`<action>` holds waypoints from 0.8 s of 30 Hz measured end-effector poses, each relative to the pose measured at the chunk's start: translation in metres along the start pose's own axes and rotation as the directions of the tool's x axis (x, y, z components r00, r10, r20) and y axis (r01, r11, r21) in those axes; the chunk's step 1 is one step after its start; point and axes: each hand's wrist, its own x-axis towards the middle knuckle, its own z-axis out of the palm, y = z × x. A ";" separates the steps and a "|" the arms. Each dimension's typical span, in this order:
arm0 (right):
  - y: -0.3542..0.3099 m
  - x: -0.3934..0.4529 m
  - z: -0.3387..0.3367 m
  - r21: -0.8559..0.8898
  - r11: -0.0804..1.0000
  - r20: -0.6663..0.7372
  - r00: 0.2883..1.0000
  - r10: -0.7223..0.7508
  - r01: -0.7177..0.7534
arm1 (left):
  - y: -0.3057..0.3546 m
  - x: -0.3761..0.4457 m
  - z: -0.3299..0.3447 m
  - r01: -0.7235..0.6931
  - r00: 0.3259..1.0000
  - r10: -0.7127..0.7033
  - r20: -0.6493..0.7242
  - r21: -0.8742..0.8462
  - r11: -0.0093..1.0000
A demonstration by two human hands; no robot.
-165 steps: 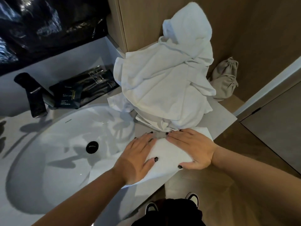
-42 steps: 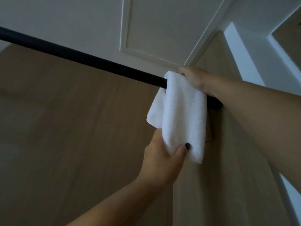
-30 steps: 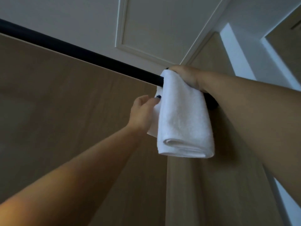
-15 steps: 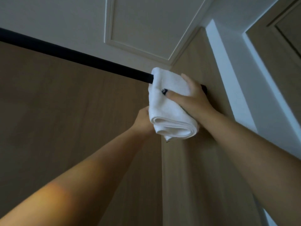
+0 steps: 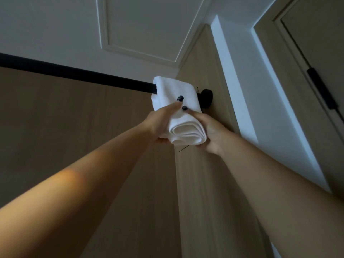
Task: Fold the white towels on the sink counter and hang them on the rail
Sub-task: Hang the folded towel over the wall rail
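Folded towel (image 5: 175,94) draped over rail (image 5: 78,74) at its right end, just left of the rail mount (image 5: 207,98). Left hand (image 5: 158,125) on towel's left side, right hand (image 5: 210,133) on its right, thumbs across the front.

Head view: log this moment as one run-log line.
stage: hanging | white towel: folded, draped over black rail at its wall-mount end | left hand: grip on towel | right hand: grip on towel

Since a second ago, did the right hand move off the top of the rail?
Yes. The right hand dropped from the rail down to the towel's lower fold, opposite the left hand.
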 end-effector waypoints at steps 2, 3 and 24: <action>0.005 -0.002 -0.001 0.063 0.998 -0.010 1.000 0.018 -0.018 | 0.001 0.000 0.006 0.027 0.995 -0.022 -0.098 0.059 0.998; 0.007 -0.004 -0.001 0.086 0.996 -0.025 0.999 0.032 -0.030 | 0.000 0.000 0.008 0.034 0.989 -0.020 -0.143 0.094 0.995; -0.008 -0.061 0.004 -0.445 0.895 -0.339 0.927 -0.159 -0.009 | -0.008 -0.045 0.020 0.125 0.947 0.062 -0.314 0.543 0.831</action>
